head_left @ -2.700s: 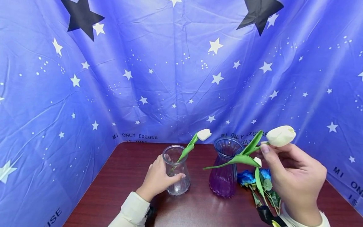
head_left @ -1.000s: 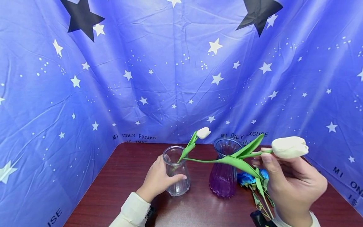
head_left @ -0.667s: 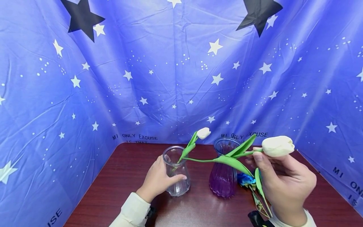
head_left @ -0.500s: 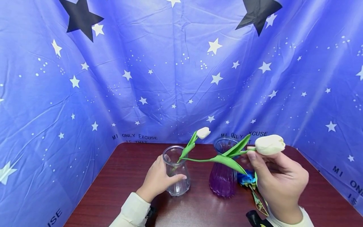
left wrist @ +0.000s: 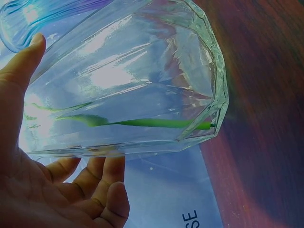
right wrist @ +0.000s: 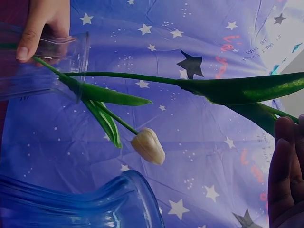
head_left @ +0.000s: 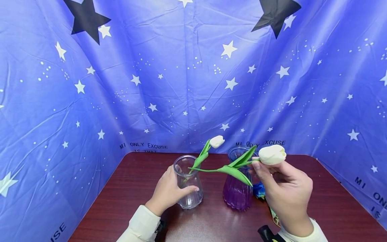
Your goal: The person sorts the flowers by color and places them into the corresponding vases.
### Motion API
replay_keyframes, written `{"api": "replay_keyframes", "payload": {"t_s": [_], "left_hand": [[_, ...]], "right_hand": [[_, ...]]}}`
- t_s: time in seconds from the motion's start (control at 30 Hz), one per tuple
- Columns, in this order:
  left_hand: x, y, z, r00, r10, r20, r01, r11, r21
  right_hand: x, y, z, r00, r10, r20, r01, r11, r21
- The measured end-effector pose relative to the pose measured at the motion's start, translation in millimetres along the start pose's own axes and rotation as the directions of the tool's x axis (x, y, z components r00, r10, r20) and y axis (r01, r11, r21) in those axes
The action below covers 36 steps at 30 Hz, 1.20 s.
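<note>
Tulip (head_left: 272, 155), white and pinched just below its bloom by the right hand (head_left: 287, 191), leans rightward, stem end at the mouth of the clear glass vase (head_left: 190, 200) that the left hand (head_left: 167, 193) grips. Bringing the bloom above the mouth should help the stem slide past the other tulip (head_left: 217, 142).

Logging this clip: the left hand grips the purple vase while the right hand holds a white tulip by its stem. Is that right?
Not quite: the left hand grips the clear vase, as the head view shows; the purple vase stands beside it. The right hand does hold a white tulip by its stem.
</note>
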<state>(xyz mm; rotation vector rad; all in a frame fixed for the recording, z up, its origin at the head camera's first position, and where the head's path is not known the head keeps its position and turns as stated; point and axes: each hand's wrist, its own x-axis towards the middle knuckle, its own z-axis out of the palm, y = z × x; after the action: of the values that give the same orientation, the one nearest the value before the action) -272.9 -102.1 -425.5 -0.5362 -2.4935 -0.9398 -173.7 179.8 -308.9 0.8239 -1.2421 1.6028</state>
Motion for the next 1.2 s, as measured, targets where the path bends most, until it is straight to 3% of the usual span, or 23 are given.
{"api": "replay_keyframes", "payload": {"t_s": [0.23,0.6,1.2], "left_hand": [[-0.2,-0.8,0.3,1.0,-0.007,0.006,0.007,1.0,-0.003],[-0.5,-1.0,0.1,1.0,-0.011,0.012,0.011,1.0,0.0],[-0.8,-1.2,0.3,1.0,-0.009,0.006,0.009,1.0,0.018]], "right_hand": [[-6.8,7.8,-0.6,0.999,0.046,0.013,-0.045,0.997,-0.07],[-11.3,12.4,2.4,0.99,0.119,0.07,-0.114,0.991,-0.067],[-18.1,21.0,6.6,0.985,0.065,0.161,-0.049,0.993,-0.104]]}}
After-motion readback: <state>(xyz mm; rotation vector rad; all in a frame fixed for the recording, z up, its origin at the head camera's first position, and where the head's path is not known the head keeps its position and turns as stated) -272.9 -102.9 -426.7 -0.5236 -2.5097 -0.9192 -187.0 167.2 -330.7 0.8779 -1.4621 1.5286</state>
